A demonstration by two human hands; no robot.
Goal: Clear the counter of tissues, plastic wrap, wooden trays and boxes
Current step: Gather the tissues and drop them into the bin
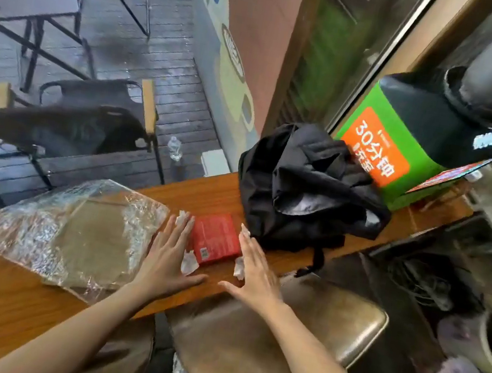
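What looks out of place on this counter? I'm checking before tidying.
Crumpled tissues lie scattered around the red box, and the plastic wrap hangs loose and wrinkled over the wooden tray.

Black bag (306,190) near table's (20,304) far-right end; green machine (410,143) at right edge beyond it; brown stool (276,339) below near edge; folding chairs (78,124) on deck.

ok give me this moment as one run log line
left hand open, flat | right hand open, flat | red box between them | tissues beside box | plastic wrap uncleared
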